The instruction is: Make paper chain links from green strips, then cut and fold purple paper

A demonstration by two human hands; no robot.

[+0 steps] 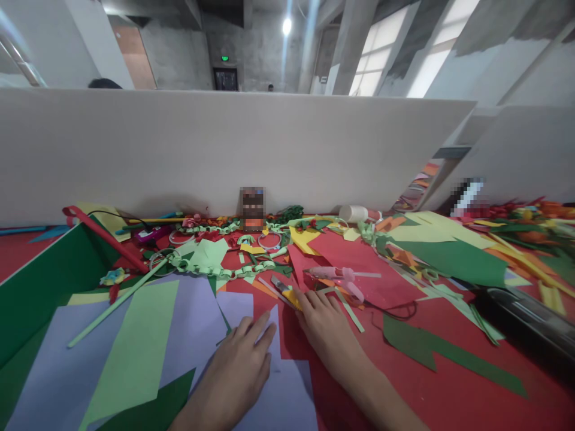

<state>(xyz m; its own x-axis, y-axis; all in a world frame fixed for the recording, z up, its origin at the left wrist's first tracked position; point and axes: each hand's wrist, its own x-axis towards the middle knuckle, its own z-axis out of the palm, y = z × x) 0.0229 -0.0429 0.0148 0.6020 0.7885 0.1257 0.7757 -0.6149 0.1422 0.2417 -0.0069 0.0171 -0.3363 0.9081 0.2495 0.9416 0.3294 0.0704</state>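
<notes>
My left hand (242, 365) rests on a sheet of purple paper (291, 389), its fingers slightly apart and nothing visible in them. Just to the right, my right hand (330, 326) has its fingers curled at the back end of a yellow utility knife (291, 296). The knife lies low over the red tabletop, its metal blade pointing away to the left; my fingers cover part of the handle. Close beyond this hand is a pink hot glue gun (332, 274) on red paper (372, 263). A light green strip of paper (139, 341) lies across more purple paper on the left.
A light green paper chain (233, 274) stretches across the table's back. On the left stands a green box wall (49, 269), with a red strip (108, 239) over it. A black object (530, 323) lies at right. A white partition (224, 149) closes off the far side.
</notes>
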